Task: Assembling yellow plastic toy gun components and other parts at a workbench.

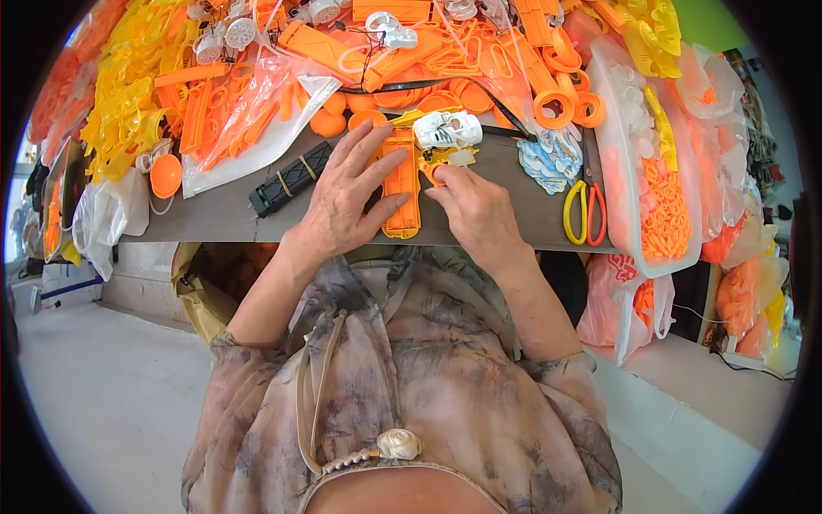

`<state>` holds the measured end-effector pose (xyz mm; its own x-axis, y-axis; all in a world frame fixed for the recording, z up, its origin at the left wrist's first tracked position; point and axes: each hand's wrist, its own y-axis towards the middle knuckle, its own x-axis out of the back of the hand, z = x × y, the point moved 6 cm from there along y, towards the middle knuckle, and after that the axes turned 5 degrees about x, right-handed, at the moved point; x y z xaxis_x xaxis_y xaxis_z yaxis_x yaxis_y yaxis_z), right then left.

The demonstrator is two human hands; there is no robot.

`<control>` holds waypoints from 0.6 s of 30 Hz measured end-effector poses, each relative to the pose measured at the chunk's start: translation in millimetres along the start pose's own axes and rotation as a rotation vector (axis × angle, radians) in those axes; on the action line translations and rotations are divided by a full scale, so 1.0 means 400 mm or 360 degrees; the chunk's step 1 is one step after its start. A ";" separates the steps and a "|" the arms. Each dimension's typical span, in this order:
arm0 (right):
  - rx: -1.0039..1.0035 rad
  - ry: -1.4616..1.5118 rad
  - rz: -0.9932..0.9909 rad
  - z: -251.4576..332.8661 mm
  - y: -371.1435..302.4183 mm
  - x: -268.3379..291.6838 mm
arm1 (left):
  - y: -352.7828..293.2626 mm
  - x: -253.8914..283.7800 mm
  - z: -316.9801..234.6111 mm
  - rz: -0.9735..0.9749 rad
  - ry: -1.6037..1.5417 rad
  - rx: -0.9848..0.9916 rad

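Note:
On the grey table in front of me lies a long orange plastic piece [400,184] with a yellow edge, its hollow side up. My left hand [347,188] rests over its left side, fingers stretched out and apart. On the right, my right hand [475,210] pinches a small orange plastic part [431,173] between thumb and forefinger, close beside the long piece. Just beyond the fingers sits a white plastic motor housing [449,129] among yellow plastic. How the small part meets the long piece is hidden by my fingers.
Orange parts [428,60] heap along the back, with yellow parts [128,94] at left. A black rod-like tool [289,182] lies at left. Scissors [585,212] and blue-white stickers [550,160] lie at right, by a clear bin [629,231] of small orange pieces.

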<state>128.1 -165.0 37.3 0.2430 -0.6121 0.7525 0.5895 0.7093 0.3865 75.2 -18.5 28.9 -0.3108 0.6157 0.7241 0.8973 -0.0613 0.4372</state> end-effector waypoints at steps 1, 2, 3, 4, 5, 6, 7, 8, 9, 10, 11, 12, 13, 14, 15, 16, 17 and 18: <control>0.0001 0.0003 0.0005 0.000 0.002 -0.002 | 0.000 0.000 0.000 0.0000 0.0000 0.0006; -0.0041 -0.0105 0.0097 -0.004 0.004 -0.010 | 0.000 -0.001 0.000 0.0008 0.0001 0.0010; -0.0083 -0.0215 0.0189 -0.008 0.004 -0.017 | 0.000 -0.002 0.001 0.0016 0.0001 0.0012; -0.0082 -0.0213 0.0194 -0.006 0.006 -0.018 | 0.000 -0.002 0.002 0.0016 0.0000 0.0017; -0.0060 -0.0221 0.0221 -0.001 0.008 -0.020 | 0.000 -0.003 0.002 0.0025 0.0008 0.0013; -0.0038 -0.0228 0.0249 0.003 0.010 -0.022 | 0.000 -0.005 0.003 0.0035 0.0015 0.0008; -0.0039 -0.0228 0.0253 0.006 0.014 -0.020 | 0.000 -0.004 0.003 0.0035 0.0013 0.0011; -0.0041 -0.0254 0.0293 0.007 0.020 -0.020 | 0.000 -0.004 0.004 0.0037 0.0018 0.0015; -0.0044 -0.0281 0.0334 0.008 0.025 -0.021 | 0.000 -0.004 0.004 0.0040 0.0023 0.0018; -0.0046 -0.0281 0.0335 0.008 0.031 -0.022 | 0.000 -0.004 0.004 0.0041 0.0021 0.0019; -0.0029 -0.0383 0.0405 0.009 0.035 -0.028 | 0.000 -0.005 0.005 0.0041 0.0038 0.0020; -0.0010 -0.0484 0.0474 0.009 0.040 -0.034 | 0.000 -0.005 0.005 0.0042 0.0055 0.0021; -0.0008 -0.0484 0.0476 0.010 0.046 -0.032 | 0.003 -0.002 0.002 0.0040 0.0056 0.0024; -0.0017 -0.0524 0.0562 0.010 0.051 -0.037 | 0.007 0.001 -0.005 0.0044 0.0100 0.0012; -0.0025 -0.0564 0.0648 0.008 0.054 -0.043 | 0.010 0.002 -0.010 0.0048 0.0144 0.0001; -0.0016 -0.0559 0.0652 0.009 0.059 -0.042 | 0.011 0.002 -0.011 0.0045 0.0150 0.0009; 0.0003 -0.0454 0.0652 0.009 0.062 -0.041 | 0.012 0.001 -0.013 0.0035 0.0258 -0.0007; 0.0023 -0.0348 0.0653 0.009 0.062 -0.040 | 0.013 0.000 -0.015 0.0025 0.0367 -0.0022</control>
<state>136.3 -136.4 36.8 0.2850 -0.1926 0.9390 0.4670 0.8834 0.0394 78.0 -23.6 34.5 -0.3618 0.4189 0.8328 0.8986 -0.0811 0.4312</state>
